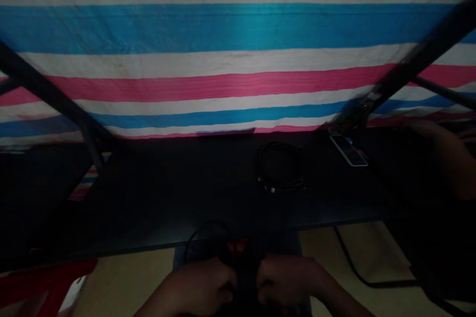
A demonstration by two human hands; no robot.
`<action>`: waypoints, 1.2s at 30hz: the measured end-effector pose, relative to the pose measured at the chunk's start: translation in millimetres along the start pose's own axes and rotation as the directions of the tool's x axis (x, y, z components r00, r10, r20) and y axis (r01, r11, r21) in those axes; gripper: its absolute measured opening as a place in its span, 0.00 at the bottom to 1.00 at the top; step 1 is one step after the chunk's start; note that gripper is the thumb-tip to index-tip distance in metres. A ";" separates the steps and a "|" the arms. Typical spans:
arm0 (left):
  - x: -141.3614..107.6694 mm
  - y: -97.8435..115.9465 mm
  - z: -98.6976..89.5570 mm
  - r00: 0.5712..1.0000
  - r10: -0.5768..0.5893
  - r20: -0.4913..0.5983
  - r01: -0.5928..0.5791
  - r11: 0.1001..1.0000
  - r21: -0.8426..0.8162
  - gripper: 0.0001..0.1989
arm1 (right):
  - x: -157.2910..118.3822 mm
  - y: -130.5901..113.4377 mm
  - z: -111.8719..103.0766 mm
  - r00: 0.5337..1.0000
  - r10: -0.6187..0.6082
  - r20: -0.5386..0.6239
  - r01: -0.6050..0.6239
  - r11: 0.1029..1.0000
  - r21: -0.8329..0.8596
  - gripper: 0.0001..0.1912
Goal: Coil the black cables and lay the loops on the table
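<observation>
My left hand (208, 285) is low in the view, over my lap in front of the table edge, with its fingers curled closed. Beside it my right hand (280, 277) is also closed, a small gap away. What either hand grips is lost in the dark. A thin black cable (211, 223) arcs over the table edge just above my left hand. Something small and red (237, 245) shows between and beyond the hands, too dim to name. On the black table (167, 193) lies a coiled black cable (280, 185) with light-coloured ends.
A phone (349, 150) with a pale edge lies right of the coil. Another person's arm (442, 148) reaches in at far right. Dark frame bars (48, 91) slant up at both sides before a striped sheet (223, 29). A red stool (48, 280) stands lower left.
</observation>
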State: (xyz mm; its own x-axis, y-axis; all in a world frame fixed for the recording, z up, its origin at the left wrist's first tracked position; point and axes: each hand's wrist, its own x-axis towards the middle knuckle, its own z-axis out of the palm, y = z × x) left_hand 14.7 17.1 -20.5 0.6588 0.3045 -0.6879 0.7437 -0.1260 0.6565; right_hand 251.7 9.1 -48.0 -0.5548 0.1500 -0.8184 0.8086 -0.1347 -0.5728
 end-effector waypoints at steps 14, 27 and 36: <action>12.2 0.8 9.9 0.989 -0.011 -0.146 0.004 0.999 -0.049 0.14 | 33.3 -17.7 15.2 0.902 -0.313 -0.296 0.322 0.946 -0.020 0.07; 0.9 -5.1 -8.9 0.972 0.083 -0.220 -0.099 0.993 -0.066 0.17 | 22.3 -7.6 6.0 0.845 -0.286 -0.452 0.319 0.948 -0.003 0.05; -10.7 -0.6 -19.4 0.996 0.073 -0.049 -0.078 0.990 -0.119 0.20 | 11.8 7.0 -5.7 0.886 -0.303 -0.350 0.323 0.946 -0.002 0.10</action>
State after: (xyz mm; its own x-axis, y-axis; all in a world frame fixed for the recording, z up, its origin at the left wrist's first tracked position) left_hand 5.0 32.2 -7.6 0.7050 0.3405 -0.6221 0.6709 -0.0359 0.7407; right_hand 252.0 15.6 -61.4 -0.6682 0.5163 -0.5356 0.5867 -0.0769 -0.8062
